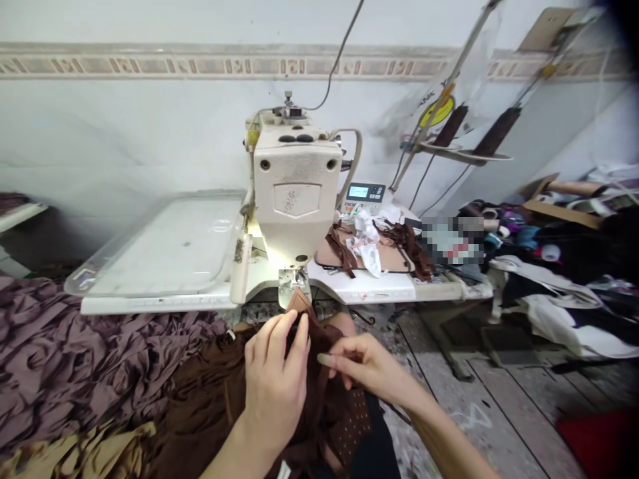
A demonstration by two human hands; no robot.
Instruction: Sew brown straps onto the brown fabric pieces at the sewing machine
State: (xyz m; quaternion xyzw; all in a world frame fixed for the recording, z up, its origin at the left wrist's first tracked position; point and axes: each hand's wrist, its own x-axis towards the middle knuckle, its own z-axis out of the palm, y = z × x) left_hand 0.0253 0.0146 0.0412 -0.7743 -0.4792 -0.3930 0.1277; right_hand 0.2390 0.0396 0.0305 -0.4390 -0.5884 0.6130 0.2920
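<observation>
My left hand [274, 372] is bent over a piece of dark brown fabric [317, 406], thumb and fingers closed on it just below the sewing machine. A folded corner of this cloth points up to the metal needle plate [293, 283]. To its right, my right hand [362, 359] pinches the same fabric between thumb and curled fingers. The white sewing machine [297, 186] stands directly ahead, its lamp lit over the plate. More brown cloth spreads across my lap, and part of it is hidden under my left hand and forearm.
A clear plastic lid [164, 246] lies on the table's left side. Brown and white scraps [367, 243] lie on the right, by a control panel [364, 191]. Thread cones [499, 130] stand on a rack. Mauve fabric [100, 346] is heaped at left.
</observation>
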